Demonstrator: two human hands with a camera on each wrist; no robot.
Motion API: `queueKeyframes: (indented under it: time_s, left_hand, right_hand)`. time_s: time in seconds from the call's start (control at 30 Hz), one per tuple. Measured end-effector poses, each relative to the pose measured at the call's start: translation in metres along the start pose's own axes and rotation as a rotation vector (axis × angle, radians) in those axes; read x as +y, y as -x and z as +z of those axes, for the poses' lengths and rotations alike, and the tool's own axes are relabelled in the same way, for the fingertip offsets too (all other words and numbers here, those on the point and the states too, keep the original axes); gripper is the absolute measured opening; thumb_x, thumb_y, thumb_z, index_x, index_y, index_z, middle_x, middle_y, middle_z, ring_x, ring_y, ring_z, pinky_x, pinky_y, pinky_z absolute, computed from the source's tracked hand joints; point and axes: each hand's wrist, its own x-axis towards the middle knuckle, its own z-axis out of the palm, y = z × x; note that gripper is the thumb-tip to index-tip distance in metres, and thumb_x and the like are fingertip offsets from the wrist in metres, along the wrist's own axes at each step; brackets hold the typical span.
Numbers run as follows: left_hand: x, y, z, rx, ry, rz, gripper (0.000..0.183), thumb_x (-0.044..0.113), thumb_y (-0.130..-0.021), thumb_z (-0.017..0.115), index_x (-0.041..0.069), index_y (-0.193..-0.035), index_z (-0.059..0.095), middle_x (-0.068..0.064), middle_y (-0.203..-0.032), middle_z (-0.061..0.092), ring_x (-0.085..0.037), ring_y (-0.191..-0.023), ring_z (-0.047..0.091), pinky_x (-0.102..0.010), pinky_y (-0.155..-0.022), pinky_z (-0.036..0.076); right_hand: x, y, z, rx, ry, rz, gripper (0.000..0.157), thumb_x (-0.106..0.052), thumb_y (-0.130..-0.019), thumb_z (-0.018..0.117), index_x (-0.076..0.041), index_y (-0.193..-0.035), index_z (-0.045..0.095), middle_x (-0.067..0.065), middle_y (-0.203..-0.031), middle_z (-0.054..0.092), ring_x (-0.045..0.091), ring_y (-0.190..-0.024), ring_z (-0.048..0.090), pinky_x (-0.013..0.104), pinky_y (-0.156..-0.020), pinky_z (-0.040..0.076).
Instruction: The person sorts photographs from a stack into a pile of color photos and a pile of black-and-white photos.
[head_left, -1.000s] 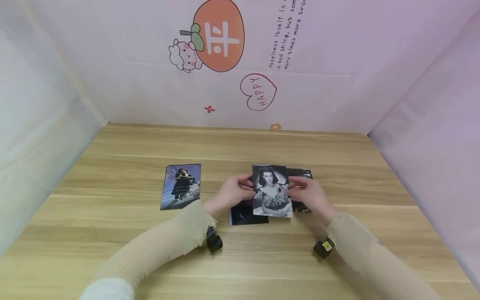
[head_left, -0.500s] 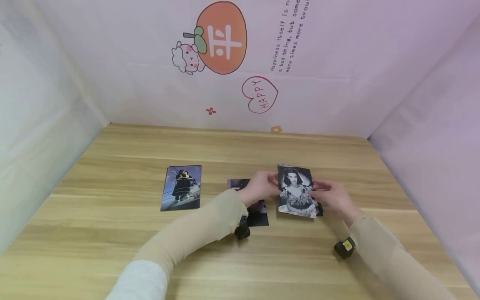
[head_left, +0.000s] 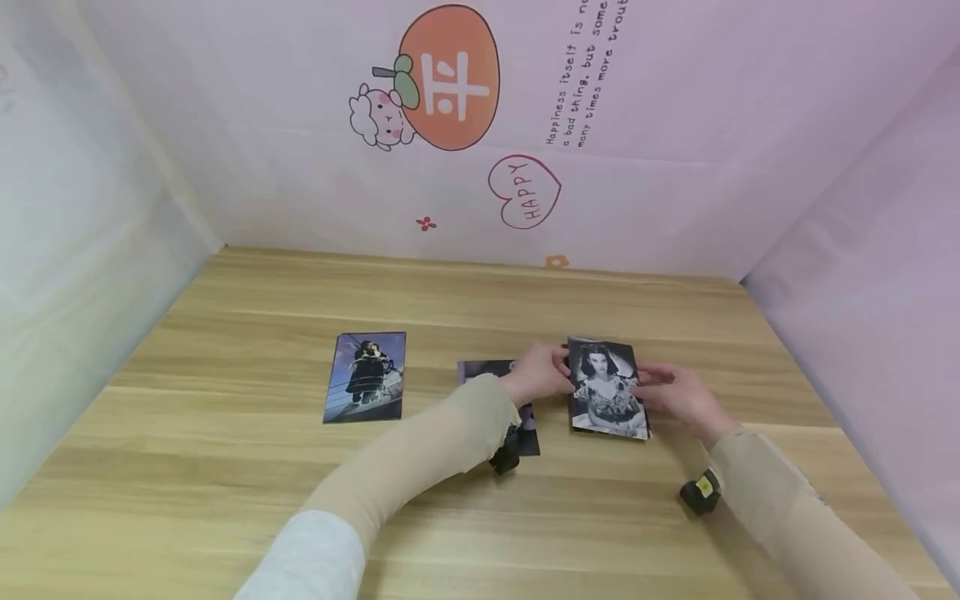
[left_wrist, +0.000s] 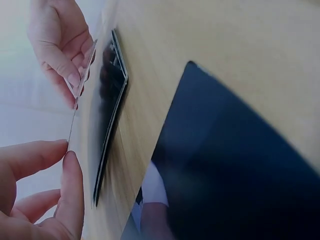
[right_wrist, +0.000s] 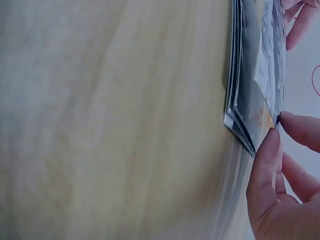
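Between my two hands is a black-and-white photo card [head_left: 607,390] of a person in a patterned dress. My left hand [head_left: 538,373] pinches its left edge between thumb and fingers, and my right hand [head_left: 686,398] pinches the right edge. The left wrist view shows the held card [left_wrist: 75,112] edge-on, raised a little over a small stack of cards [left_wrist: 107,120] on the table. In the right wrist view, the card [right_wrist: 272,65] slants close over that stack [right_wrist: 235,95], whose layered edges show. From the head, the held card covers nearly all of the stack.
A dark pile of photo cards [head_left: 528,437] lies left of the held card, partly behind my left forearm. Farther left is another pile [head_left: 365,377], topped by a blue picture of two people. A printed cloth [head_left: 652,200] walls the wooden table [head_left: 247,492] at the back and sides.
Both hands have carried the black-and-white card to the right and lowered it over the right-hand stack. More of the dark middle pile has come into sight. The left pile has stayed put.
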Motion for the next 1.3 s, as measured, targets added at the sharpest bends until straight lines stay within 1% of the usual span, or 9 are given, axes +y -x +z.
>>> queueKeyframes:
  time_s: [0.2, 0.27, 0.37, 0.5, 0.63, 0.73, 0.9, 1.07, 1.3]
  left_hand:
    - [-0.002, -0.007, 0.009, -0.039, 0.041, -0.056, 0.063, -0.002, -0.077, 0.073, -0.002, -0.135, 0.049, -0.01, -0.101, 0.069, -0.016, -0.081, 0.062, -0.022, -0.07, 0.052]
    - [-0.003, -0.009, 0.012, -0.05, 0.032, -0.065, 0.064, -0.002, -0.076, 0.073, -0.001, -0.135, 0.049, -0.011, -0.102, 0.069, -0.017, -0.083, 0.063, -0.023, -0.071, 0.053]
    - [-0.003, -0.011, 0.015, -0.057, -0.011, -0.056, 0.065, -0.001, -0.075, 0.074, -0.002, -0.135, 0.049, -0.011, -0.102, 0.07, -0.017, -0.086, 0.065, -0.021, -0.071, 0.052]
    - [-0.002, -0.009, 0.014, -0.069, -0.05, -0.048, 0.064, 0.0, -0.076, 0.074, -0.004, -0.134, 0.049, -0.013, -0.107, 0.069, -0.019, -0.091, 0.066, -0.021, -0.072, 0.053]
    - [-0.002, -0.011, 0.011, -0.085, -0.032, -0.061, 0.064, 0.001, -0.077, 0.073, -0.004, -0.136, 0.047, -0.014, -0.112, 0.068, -0.02, -0.096, 0.065, -0.024, -0.076, 0.054]
    - [0.0, -0.012, 0.006, -0.082, -0.017, -0.058, 0.064, 0.002, -0.078, 0.073, -0.003, -0.137, 0.046, -0.014, -0.111, 0.068, -0.022, -0.097, 0.065, -0.027, -0.079, 0.055]
    - [0.001, -0.012, 0.001, -0.065, -0.035, -0.058, 0.064, 0.002, -0.079, 0.072, -0.001, -0.137, 0.046, -0.012, -0.108, 0.068, -0.022, -0.093, 0.065, -0.028, -0.08, 0.054]
    - [0.0, -0.009, -0.002, -0.065, -0.036, -0.077, 0.064, 0.001, -0.079, 0.073, -0.002, -0.137, 0.046, -0.012, -0.107, 0.069, -0.021, -0.093, 0.065, -0.028, -0.082, 0.055]
    - [-0.001, -0.007, -0.004, -0.069, -0.058, -0.077, 0.063, 0.002, -0.079, 0.072, -0.002, -0.137, 0.046, -0.013, -0.109, 0.068, -0.021, -0.097, 0.065, -0.028, -0.083, 0.055]
  right_hand:
    - [0.01, -0.003, -0.001, -0.007, -0.036, 0.059, 0.064, -0.005, -0.087, 0.064, 0.013, -0.139, 0.032, 0.033, -0.132, 0.045, 0.003, -0.087, 0.061, 0.023, -0.081, 0.056]
    - [0.013, -0.003, -0.001, -0.006, -0.039, 0.068, 0.064, -0.004, -0.087, 0.064, 0.013, -0.139, 0.032, 0.033, -0.13, 0.046, 0.001, -0.086, 0.06, 0.021, -0.08, 0.056]
    - [0.016, -0.004, -0.002, -0.01, -0.021, 0.076, 0.064, -0.005, -0.087, 0.065, 0.013, -0.139, 0.032, 0.033, -0.13, 0.046, 0.001, -0.086, 0.059, 0.02, -0.079, 0.056]
    - [0.018, -0.006, -0.004, -0.03, 0.002, 0.086, 0.064, -0.007, -0.087, 0.064, 0.013, -0.139, 0.032, 0.033, -0.131, 0.046, 0.006, -0.091, 0.061, 0.022, -0.082, 0.055]
    - [0.017, -0.01, -0.006, -0.052, 0.027, 0.089, 0.064, -0.01, -0.089, 0.063, 0.011, -0.14, 0.032, 0.032, -0.132, 0.046, 0.012, -0.097, 0.062, 0.025, -0.085, 0.055]
    - [0.013, -0.013, -0.009, -0.056, 0.017, 0.088, 0.064, -0.01, -0.089, 0.064, 0.011, -0.14, 0.032, 0.031, -0.131, 0.047, 0.01, -0.095, 0.062, 0.025, -0.085, 0.055]
    - [0.008, -0.018, -0.008, -0.048, 0.01, 0.089, 0.067, -0.01, -0.086, 0.067, 0.011, -0.14, 0.033, 0.03, -0.129, 0.049, 0.002, -0.087, 0.059, 0.02, -0.08, 0.055]
    - [0.006, -0.019, -0.004, -0.049, 0.011, 0.096, 0.066, -0.009, -0.086, 0.067, 0.011, -0.14, 0.034, 0.029, -0.128, 0.05, 0.004, -0.087, 0.061, 0.02, -0.081, 0.055]
    - [0.005, -0.018, -0.002, -0.031, 0.037, 0.106, 0.065, -0.01, -0.085, 0.068, 0.009, -0.139, 0.037, 0.027, -0.126, 0.053, 0.004, -0.086, 0.059, 0.018, -0.077, 0.054]
